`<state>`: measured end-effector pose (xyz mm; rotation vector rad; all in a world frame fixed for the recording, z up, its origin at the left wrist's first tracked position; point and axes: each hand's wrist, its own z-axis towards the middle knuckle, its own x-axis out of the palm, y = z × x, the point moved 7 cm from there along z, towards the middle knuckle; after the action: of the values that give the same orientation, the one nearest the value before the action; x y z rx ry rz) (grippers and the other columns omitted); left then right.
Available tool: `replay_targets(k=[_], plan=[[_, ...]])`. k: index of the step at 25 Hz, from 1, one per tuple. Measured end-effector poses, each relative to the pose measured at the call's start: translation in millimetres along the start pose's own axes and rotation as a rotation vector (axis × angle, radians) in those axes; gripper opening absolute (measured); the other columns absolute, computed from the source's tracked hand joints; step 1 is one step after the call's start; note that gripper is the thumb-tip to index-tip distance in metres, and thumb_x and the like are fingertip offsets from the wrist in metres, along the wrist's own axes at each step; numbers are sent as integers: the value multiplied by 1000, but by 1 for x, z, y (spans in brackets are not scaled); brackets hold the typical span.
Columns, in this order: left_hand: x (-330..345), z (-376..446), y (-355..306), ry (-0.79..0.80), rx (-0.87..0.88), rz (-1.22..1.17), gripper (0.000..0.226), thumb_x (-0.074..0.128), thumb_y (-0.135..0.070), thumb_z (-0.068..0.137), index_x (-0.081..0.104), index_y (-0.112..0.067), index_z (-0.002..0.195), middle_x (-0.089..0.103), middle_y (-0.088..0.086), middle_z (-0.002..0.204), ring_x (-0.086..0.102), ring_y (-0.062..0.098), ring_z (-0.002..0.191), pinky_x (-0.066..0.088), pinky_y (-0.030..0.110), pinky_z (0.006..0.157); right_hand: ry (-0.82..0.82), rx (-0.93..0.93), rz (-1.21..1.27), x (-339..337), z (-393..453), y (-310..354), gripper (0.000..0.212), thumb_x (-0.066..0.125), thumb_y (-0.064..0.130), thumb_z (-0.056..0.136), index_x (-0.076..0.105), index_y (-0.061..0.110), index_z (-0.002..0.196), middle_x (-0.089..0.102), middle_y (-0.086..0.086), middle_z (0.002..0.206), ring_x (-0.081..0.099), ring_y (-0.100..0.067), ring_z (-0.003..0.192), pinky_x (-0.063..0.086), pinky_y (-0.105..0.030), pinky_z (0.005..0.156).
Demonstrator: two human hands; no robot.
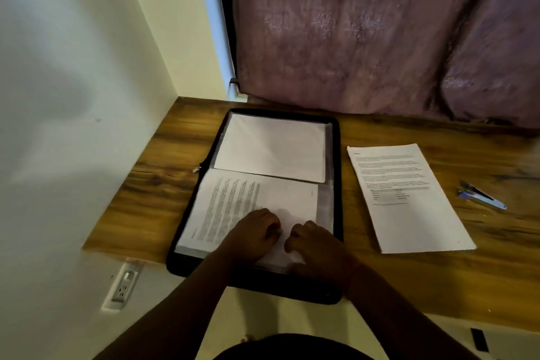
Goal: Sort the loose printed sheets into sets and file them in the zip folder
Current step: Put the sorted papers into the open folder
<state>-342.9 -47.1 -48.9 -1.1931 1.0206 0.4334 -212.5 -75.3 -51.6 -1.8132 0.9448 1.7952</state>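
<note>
Zip folder [336, 155] lies open — both hands [254, 235] press its printed sheets [233, 204].

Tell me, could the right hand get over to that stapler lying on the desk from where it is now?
Probably yes. The stapler lies in the open on the desk, right of the loose printed sheet. Nothing stands between, but the right hand would first have to let go of the sheets in the zip folder.

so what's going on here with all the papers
A person is filing printed sheets into an open black zip folder on a wooden desk. Both the left hand and right hand rest curled on the sheets in its near half. One printed stack lies outside, beside a stapler.
</note>
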Motion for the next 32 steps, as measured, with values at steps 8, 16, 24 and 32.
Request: replay_targets(k=[8, 16, 24, 32], plan=[[-12, 5, 4, 255, 27, -106, 27, 58, -49, 91, 62, -28, 108, 64, -11, 102, 59, 2, 89, 51, 24, 82, 36, 199, -3, -16, 14, 16, 18, 56, 31, 95, 67, 18, 102, 63, -2, 103, 59, -20, 96, 48, -33, 79], [11, -3, -3, 530, 363, 376, 40, 68, -44, 82, 56, -17, 109, 50, 4, 110, 49, 20, 99, 45, 36, 82, 214, 168, -28, -3, 12, 23, 19, 53, 26, 95, 63, 14, 105, 59, -6, 111, 56, -25, 102, 46, -36, 79], [-28, -5, -1, 643, 133, 231, 17, 60, -29, 91, 55, -22, 106, 52, 0, 110, 52, 14, 91, 50, 34, 84, 89, 244, 333, -51, 22, 6, 22, 71, 26, 86, 51, 23, 77, 52, 8, 84, 47, -7, 78, 42, -22, 70], [-133, 32, -45, 0, 261, 359, 22, 58, -9, 87, 60, -22, 104, 60, -4, 98, 56, 18, 90, 48, 33, 75, -413, 590, 839, -121, -13, -47, 23, 76, 18, 82, 66, 27, 101, 67, 16, 95, 61, 3, 90, 47, -7, 73]])
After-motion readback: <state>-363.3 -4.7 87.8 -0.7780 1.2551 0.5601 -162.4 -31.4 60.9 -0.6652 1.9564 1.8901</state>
